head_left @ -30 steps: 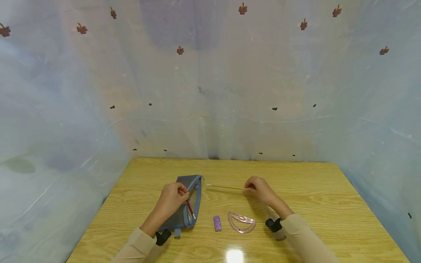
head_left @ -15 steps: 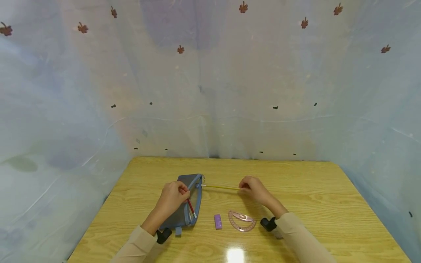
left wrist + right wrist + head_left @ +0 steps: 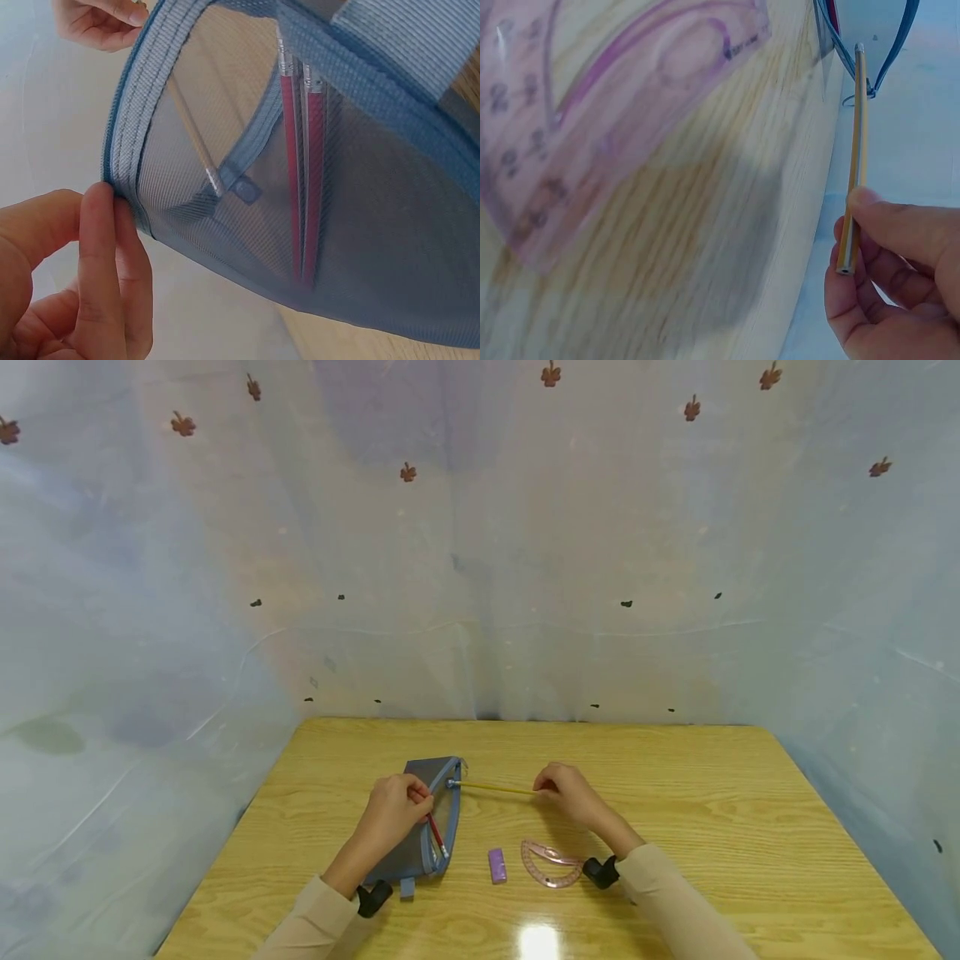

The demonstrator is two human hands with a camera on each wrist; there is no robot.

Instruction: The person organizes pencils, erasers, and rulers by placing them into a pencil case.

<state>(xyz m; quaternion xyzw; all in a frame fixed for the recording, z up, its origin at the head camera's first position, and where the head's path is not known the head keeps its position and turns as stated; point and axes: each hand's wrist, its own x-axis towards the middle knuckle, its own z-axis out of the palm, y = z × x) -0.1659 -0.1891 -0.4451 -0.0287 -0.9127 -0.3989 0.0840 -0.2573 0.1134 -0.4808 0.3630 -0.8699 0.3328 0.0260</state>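
My left hand [image 3: 393, 814] pinches the zip edge of a blue-grey mesh pencil case [image 3: 401, 856], holding its mouth wide. Two red pencils [image 3: 313, 165] lie inside; one red pencil [image 3: 437, 837] shows through the opening in the head view. Between thumb and fingers my right hand [image 3: 568, 792] grips a yellow pencil [image 3: 495, 788] near one end. The pencil's other end, with a silvery ferrule, is at the case's mouth. Through the mesh in the left wrist view, that end appears beside a small blue round thing [image 3: 246, 190].
A purple eraser-like block [image 3: 497, 866] lies right of the case. Beside it, a clear pink protractor [image 3: 551, 882] rests on the wooden table [image 3: 675, 793], below my right forearm. A pale patterned curtain [image 3: 525, 568] hangs around the table's back and sides.
My right hand has moved left with the yellow pencil, bringing its far end from outside the case to its mouth. The left hand stays on the case.
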